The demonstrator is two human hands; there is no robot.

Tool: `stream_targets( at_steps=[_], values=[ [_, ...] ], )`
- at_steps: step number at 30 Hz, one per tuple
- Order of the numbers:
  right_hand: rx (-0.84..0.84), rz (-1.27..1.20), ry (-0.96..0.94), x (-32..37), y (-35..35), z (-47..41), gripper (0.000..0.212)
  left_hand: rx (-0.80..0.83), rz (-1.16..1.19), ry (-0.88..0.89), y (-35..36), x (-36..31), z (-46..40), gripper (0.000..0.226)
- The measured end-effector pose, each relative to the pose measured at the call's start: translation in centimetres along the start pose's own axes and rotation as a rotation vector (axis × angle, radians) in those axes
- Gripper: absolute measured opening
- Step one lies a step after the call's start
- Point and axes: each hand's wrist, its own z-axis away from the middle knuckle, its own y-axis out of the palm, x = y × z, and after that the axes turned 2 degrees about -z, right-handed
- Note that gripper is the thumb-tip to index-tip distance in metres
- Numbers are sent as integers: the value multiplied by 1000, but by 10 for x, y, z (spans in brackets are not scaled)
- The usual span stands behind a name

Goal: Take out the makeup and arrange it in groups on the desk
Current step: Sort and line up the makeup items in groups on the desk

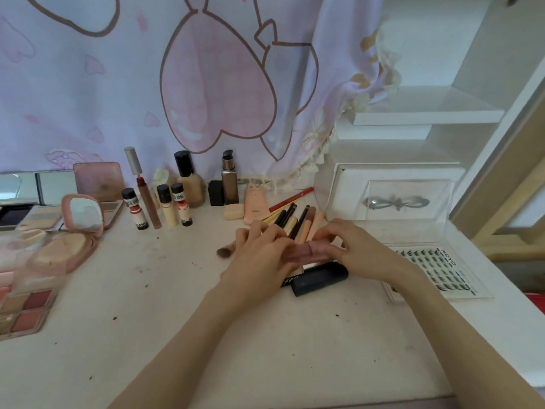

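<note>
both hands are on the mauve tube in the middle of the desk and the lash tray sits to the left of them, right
Not quite. In the head view the lash tray lies to the right of the hands, not the left. The left hand and right hand do both hold the mauve tube mid-desk.

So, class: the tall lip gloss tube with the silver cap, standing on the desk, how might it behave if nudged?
The lip gloss tube looks tall, narrow and already tilted, so it probably tips easily. Being round, it would likely roll once down, perhaps knocking the small bottles beside it.
</note>
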Motion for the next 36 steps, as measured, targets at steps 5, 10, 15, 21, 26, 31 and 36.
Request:
stream_targets(
  at_steps=[5, 10, 15, 21, 26, 31, 36],
  values=[
    [-136, -431, 42, 11, 0, -3, 11, -78, 126, 40, -5, 3, -1, 44],
    [-221, -787, 65, 48, 11, -22, 22, -289, 320, -14, -16, 19, 3, 32],
    [-162, -805, 189, 88, 30, -45, 43, -346, 429, -64, -23, 49, 17, 26],
    [-103, -789, 266, 113, 68, -56, 49, -607, 742, -418, -26, 49, 20, 28],
    [-132, -714, 190, 114, 78, -50, 49, -632, 831, -539, -28, 56, 20, 32],
    [-233, -589, 17, 117, 83, -45, 33, -451, 1112, -750, -30, 57, 22, 33],
    [-196, -526, -136, 111, 85, -41, 16, -251, 1182, -929, -34, 65, 22, 47]
  ],
)
